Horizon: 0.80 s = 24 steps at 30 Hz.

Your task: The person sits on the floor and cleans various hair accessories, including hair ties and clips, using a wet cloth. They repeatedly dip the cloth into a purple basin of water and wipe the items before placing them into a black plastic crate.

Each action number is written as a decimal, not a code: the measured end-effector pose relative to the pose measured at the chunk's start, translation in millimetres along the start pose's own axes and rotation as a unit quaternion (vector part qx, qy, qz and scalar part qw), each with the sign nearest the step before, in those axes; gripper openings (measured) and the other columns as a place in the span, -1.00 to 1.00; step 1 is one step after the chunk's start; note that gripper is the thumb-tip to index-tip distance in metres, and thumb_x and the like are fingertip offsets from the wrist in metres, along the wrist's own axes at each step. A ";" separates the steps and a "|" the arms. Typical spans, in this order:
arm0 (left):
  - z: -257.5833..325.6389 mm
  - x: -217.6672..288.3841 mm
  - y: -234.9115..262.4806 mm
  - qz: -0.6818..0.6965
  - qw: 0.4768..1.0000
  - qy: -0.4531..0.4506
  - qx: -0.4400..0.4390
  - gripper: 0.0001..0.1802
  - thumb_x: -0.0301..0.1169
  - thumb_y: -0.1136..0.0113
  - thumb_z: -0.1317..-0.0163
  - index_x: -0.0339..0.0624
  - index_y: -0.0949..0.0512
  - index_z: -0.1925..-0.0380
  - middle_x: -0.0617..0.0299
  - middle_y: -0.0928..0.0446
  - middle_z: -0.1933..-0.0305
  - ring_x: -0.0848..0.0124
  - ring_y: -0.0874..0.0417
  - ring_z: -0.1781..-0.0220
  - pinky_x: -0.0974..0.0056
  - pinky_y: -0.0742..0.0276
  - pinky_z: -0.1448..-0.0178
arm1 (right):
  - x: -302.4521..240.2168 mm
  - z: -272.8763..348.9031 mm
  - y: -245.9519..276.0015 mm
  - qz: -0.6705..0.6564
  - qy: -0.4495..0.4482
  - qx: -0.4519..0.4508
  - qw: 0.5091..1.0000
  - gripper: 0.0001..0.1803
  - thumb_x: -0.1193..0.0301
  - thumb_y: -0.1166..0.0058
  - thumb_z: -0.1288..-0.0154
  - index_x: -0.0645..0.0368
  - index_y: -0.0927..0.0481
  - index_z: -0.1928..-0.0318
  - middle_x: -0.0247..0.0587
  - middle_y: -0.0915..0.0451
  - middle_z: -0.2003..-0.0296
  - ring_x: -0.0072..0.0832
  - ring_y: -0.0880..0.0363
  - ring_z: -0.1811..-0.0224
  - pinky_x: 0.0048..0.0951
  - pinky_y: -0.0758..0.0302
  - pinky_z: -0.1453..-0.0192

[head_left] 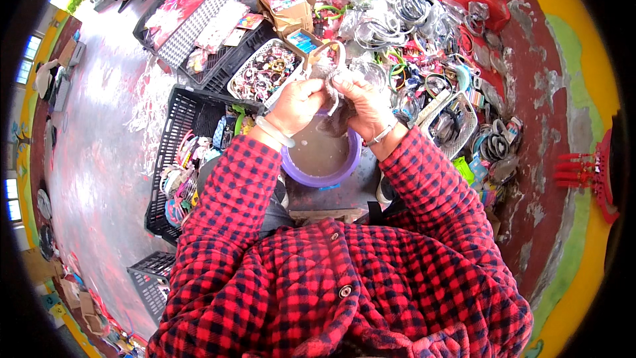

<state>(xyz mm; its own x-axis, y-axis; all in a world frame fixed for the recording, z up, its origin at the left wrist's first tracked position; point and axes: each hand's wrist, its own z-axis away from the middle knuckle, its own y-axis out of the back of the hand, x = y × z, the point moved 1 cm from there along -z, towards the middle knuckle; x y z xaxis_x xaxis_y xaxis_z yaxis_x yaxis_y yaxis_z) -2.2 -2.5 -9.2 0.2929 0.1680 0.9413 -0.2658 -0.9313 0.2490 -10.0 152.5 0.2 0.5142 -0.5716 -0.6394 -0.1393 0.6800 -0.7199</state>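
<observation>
Both of my hands are together over a purple basin of murky brownish water. My left hand and my right hand pinch a greyish-brown headband with soft fabric on it. Its curved band stands up beyond my fingers, and a pale strip hangs down between them. My fingers hide part of the headband. Just past my left hand is a white basket of small hair accessories.
At the left stands a black crate of colourful headbands. Stacked crates and a grey-white basket sit at the far left, beside a cardboard box. Bagged hair bands pile up at the far right, near a white basket.
</observation>
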 end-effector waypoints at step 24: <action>-1.1 2.0 -9.8 -0.189 0.981 0.047 0.023 -0.93 -0.56 -0.19 0.02 -0.27 -0.53 0.48 0.14 -0.54 0.44 0.37 -0.57 0.40 0.31 -0.46 0.28 | 2.8 -5.1 2.5 -0.048 0.072 0.096 0.992 -0.77 0.42 -0.02 -0.22 0.15 -0.49 0.10 -0.26 -0.56 0.24 -0.43 -0.53 0.23 -0.38 -0.47 0.14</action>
<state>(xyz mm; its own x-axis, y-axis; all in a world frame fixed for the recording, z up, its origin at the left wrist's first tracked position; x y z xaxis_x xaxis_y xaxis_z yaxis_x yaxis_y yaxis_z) 0.0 7.4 -9.5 0.2752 0.5304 0.8018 -0.1118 -0.8107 0.5747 -13.2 150.2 -4.8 0.3899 -0.6876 -0.6125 0.0742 0.6864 -0.7234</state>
